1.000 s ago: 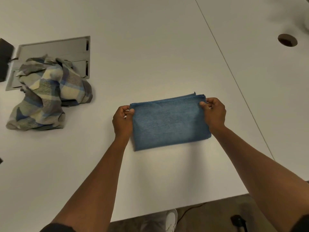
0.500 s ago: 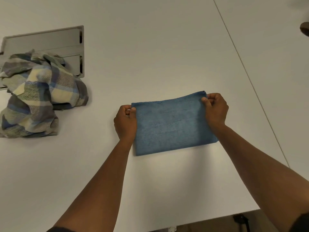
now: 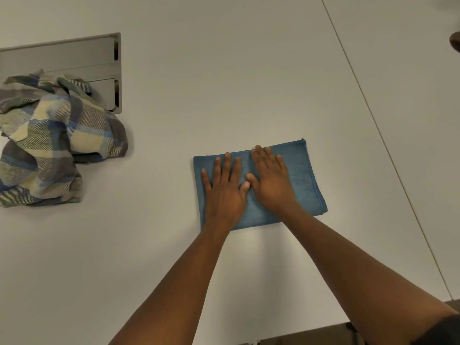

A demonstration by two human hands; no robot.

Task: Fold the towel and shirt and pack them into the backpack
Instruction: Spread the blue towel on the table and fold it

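A blue towel point(image 3: 305, 180), folded into a rectangle, lies flat on the white table point(image 3: 224, 83). My left hand point(image 3: 224, 188) presses on its left half with straight, spread fingers. Beside it, my right hand point(image 3: 270, 178) lies flat on the middle of the towel, and the two thumbs touch. A crumpled plaid shirt point(image 3: 49, 145) in blue, grey and cream sits in a heap at the left of the table. No backpack is in view.
A grey metal cable hatch point(image 3: 74, 56) is set into the table behind the shirt. A seam point(image 3: 373, 115) runs diagonally across the table at the right. A dark round hole point(image 3: 455, 42) shows at the right edge. The table's near edge is at bottom right.
Both hands let go of the towel's far corners and moved inward onto its top, now lying flat on it. The towel stays in place, folded.
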